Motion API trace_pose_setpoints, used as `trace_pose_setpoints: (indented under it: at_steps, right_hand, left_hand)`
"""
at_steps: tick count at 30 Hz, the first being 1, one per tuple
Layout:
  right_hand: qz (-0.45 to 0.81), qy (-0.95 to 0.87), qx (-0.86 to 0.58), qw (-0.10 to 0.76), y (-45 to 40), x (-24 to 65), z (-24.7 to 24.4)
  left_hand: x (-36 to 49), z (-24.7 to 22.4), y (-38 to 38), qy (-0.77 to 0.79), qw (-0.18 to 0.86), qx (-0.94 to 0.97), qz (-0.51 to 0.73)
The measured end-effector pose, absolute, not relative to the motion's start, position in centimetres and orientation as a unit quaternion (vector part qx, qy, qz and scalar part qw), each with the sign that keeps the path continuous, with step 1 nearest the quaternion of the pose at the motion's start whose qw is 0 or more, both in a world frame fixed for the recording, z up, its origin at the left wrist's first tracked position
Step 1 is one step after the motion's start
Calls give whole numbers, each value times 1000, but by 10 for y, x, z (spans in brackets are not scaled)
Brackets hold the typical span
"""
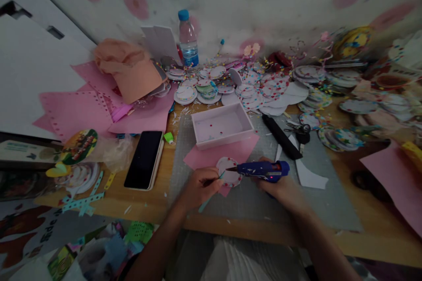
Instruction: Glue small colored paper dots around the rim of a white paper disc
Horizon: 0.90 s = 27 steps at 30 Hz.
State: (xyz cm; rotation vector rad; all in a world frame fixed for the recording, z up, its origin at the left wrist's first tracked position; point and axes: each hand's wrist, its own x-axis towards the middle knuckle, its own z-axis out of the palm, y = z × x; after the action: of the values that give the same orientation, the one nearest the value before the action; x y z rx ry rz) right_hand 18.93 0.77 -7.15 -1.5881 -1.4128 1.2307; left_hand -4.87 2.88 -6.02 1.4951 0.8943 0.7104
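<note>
My right hand [280,192] is wrapped round the handle of a blue glue gun [262,169], whose dark nozzle points left. Between the fingertips of my left hand [201,185] is a thin teal strip [205,204]; its upper end lies close to the nozzle, and I cannot tell whether they touch. Just below the nozzle is a round white paper disc [233,180] edged with red dots, partly behind the gun. It lies over a pink paper sheet [198,157] on the grey cutting mat [227,208].
A shallow white box [220,129] with a few red bits stands behind the disc. To the left lies a phone [144,160]; to the right are a black cutter-like tool [281,136] and keys [300,131]. Decorated discs [186,94] and a water bottle [189,41] line the back.
</note>
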Motion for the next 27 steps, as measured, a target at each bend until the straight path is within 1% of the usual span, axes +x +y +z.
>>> trace_pose_setpoints:
  at_steps: [12,16,20,27]
  right_hand:
    - [505,-511,-602,348,9,188,-68]
    - [500,-505,-606,358,9,188,-64]
    - [510,-514,-600,340,10,187,-58]
    - [491,-530,-595,353,11,183,-59]
  left_hand:
    - [-48,-63,29,381,578,651,313]
    - [-48,-61,29,386,575,652,310]
    - [-46,-58,30,381,577,648,319]
    - [-49,-60,30,384,582,645,313]
